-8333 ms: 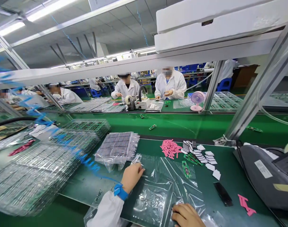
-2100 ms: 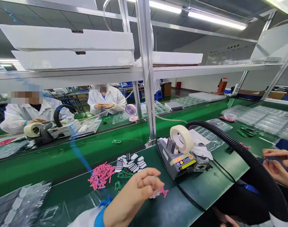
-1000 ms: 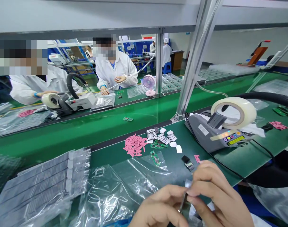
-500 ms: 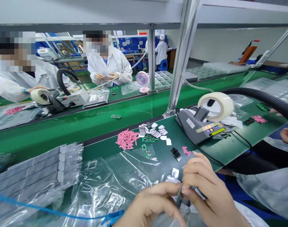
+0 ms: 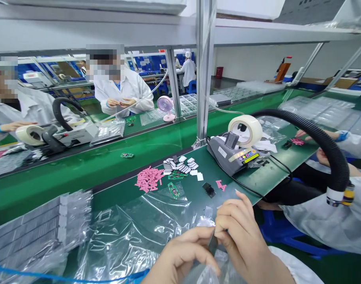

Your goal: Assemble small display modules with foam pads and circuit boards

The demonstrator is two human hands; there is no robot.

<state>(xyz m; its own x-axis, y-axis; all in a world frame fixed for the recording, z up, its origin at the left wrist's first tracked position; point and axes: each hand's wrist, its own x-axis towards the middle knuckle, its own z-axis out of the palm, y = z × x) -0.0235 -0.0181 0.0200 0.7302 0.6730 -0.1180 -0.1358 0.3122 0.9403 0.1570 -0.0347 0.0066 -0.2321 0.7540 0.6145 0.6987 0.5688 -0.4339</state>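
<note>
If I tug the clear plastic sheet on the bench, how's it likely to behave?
The sheet is probably floppy, given its creases and ripples. It looks thin, since the green bench shows through, so it's likely light. Pulling might also shift the circuit board overlapping its far corner.

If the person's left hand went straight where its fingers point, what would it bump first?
The left hand would probably meet the right hand, just past the thin dark piece between them; depth is unclear.
</note>
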